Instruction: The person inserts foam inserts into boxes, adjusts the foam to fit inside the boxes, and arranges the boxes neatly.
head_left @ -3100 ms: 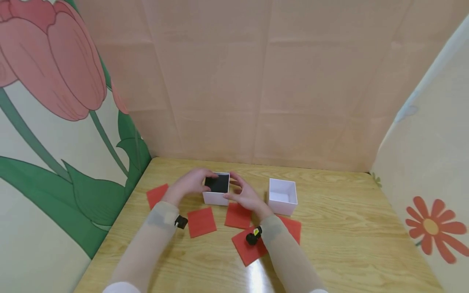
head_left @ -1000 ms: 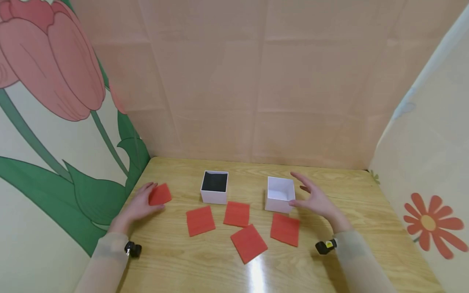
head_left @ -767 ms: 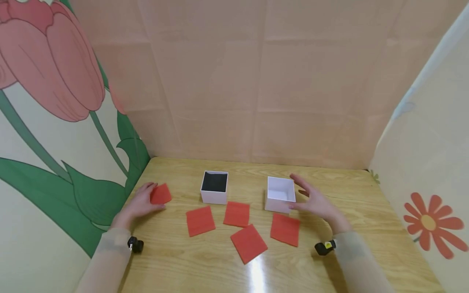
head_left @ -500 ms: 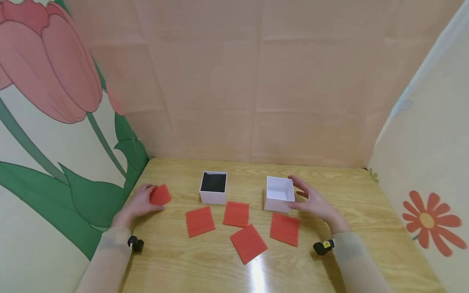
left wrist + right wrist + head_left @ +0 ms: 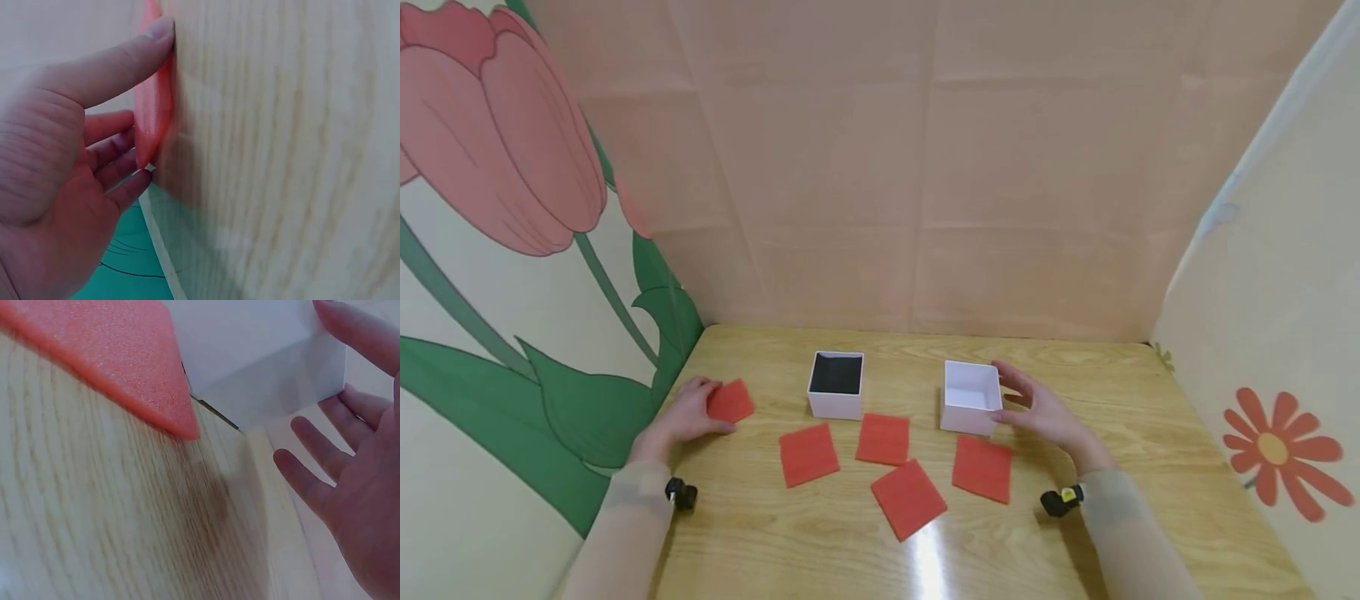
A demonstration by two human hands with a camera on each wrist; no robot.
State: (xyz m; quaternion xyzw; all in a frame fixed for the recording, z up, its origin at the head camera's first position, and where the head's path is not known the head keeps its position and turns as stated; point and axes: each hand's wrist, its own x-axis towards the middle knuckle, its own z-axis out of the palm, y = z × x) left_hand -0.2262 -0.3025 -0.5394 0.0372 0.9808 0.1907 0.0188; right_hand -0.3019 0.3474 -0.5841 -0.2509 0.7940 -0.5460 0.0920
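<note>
Grips the far-left red foam square (image 5: 730, 402) between thumb and curled fingers of the left hand (image 5: 687, 414), just past nine o'clock from the middle red square (image 5: 882, 439) on the wooden table (image 5: 775, 533). Cannot tell whether raised off the wood. Clasps the white box (image 5: 966, 419) at two o'clock by its right side with the right hand (image 5: 1048, 414), last two fingertips clear. Shows a second box (image 5: 835, 407), black inside, at eleven, and further red squares (image 5: 982, 469) near four, five and nine. Has a pink cloth (image 5: 910, 167) behind, at twelve.
</note>
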